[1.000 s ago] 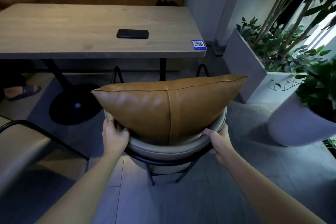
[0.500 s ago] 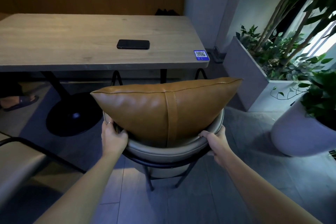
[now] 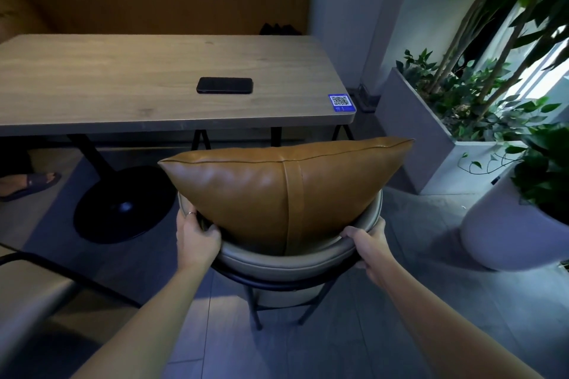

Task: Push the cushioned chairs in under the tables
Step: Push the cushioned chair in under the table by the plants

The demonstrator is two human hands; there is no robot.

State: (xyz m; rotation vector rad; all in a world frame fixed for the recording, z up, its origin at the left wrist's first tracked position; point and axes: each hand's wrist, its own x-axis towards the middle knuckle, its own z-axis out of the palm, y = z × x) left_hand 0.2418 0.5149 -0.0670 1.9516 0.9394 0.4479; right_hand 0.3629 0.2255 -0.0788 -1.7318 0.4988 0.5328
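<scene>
I am gripping the curved grey padded backrest of the black-framed chair (image 3: 286, 258) with both hands: my left hand (image 3: 197, 240) is curled round its left rim, my right hand (image 3: 368, 244) closed over its right rim. The chair is standing just short of the long pale wooden table (image 3: 123, 89), its front legs near the table's edge. I am judging the metal frame stiff and fairly light, likely to slide on the tiles. The tan leather cushion (image 3: 277, 191) looks soft and loose, so I am holding the firm rim instead.
</scene>
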